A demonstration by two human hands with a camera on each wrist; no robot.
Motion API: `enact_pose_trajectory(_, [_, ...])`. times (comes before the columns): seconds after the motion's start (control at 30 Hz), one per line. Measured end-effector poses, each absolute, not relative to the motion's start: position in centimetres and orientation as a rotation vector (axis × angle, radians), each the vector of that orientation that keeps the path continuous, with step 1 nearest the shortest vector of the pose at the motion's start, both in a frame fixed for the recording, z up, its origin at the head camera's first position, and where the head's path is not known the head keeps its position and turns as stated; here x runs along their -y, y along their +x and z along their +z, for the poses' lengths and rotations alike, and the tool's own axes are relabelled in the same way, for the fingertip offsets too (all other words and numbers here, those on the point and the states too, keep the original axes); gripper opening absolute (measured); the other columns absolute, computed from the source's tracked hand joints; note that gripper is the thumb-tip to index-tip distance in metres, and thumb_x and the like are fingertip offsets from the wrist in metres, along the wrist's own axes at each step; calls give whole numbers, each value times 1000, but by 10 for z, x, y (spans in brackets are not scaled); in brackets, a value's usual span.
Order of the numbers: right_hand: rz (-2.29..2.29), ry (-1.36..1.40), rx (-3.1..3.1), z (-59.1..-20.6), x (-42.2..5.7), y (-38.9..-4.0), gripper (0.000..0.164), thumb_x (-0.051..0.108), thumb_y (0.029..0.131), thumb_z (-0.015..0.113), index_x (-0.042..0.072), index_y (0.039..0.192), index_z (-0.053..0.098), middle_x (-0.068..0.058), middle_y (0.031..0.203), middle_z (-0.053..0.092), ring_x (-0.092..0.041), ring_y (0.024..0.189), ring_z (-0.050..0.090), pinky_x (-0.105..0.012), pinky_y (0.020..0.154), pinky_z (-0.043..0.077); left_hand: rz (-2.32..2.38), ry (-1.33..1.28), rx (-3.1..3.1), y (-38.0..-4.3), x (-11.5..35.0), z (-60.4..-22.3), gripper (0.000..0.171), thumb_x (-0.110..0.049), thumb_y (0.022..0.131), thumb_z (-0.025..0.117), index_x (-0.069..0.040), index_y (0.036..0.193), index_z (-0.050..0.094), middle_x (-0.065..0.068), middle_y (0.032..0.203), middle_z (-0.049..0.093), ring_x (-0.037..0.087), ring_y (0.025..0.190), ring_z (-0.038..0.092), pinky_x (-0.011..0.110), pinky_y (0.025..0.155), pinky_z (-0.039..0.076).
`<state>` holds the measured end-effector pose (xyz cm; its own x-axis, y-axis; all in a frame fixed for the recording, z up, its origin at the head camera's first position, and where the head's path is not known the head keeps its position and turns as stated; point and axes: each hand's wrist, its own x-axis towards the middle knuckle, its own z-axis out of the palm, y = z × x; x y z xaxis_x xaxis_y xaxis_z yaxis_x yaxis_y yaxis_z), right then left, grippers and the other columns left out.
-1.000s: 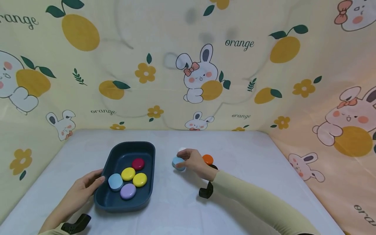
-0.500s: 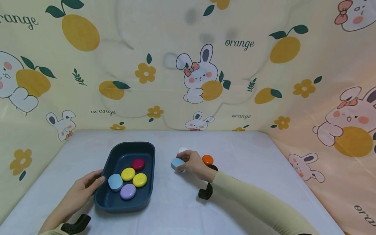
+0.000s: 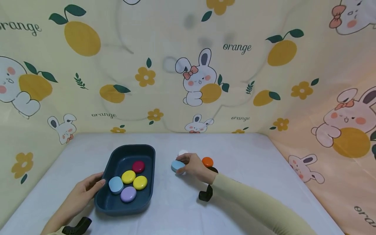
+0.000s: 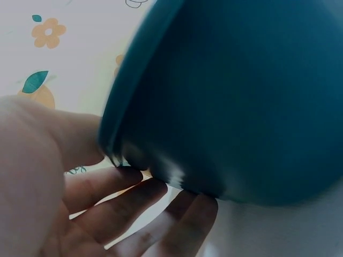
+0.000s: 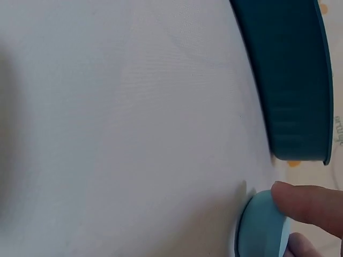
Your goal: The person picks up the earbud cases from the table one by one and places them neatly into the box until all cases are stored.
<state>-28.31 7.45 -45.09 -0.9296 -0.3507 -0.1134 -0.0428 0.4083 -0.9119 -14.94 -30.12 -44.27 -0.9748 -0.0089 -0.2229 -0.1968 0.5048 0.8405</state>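
Note:
My left hand (image 3: 80,197) grips the left side of a dark blue rounded tray (image 3: 124,160) in the head view. Its thumb lies at the rim; in the left wrist view the fingers (image 4: 126,209) touch the outer wall. Inside lie a light blue disc (image 3: 116,185), a lilac disc (image 3: 128,194), a crimson disc (image 3: 138,166) and two yellow discs (image 3: 140,182). Right of the tray, my right hand (image 3: 195,167) pinches a thick light blue disc (image 3: 177,166) between thumb and fingers, low at the table. The right wrist view shows this disc (image 5: 262,225) close up.
Behind the right hand sits a white piece (image 3: 183,152), partly hidden. An orange disc (image 3: 207,162) and a dark disc (image 3: 213,169) lie by the right wrist. The white-covered table (image 3: 173,209) meets a patterned cloth backdrop (image 3: 164,98) at its back and sides.
The head view has tilted up slightly, so everything sits a little lower. The light blue disc has shifted slightly within the right hand's fingers. The left hand stays on the tray.

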Motion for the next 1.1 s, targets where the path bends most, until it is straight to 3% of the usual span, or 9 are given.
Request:
enact_pose_trajectory(0.53, [-1694,-338,-2209,-440,-73,-278,44,4,76,84,4,117,67,-4,111,68,-21,104,62,-34,93,52,1472,-159,-2553,-148,303,-445,82,-55,100,47,8,150,27,33,148,34,47,131,41,45,92,53])
enact_pose_trajectory(1.1, [-1807,-451,-2106,-403,-30,-257,32,12,82,81,8,114,74,-3,109,71,-22,98,64,-36,93,51,1451,-164,-2554,-150,302,-444,85,-58,99,46,7,150,26,34,148,33,48,131,40,46,92,53])
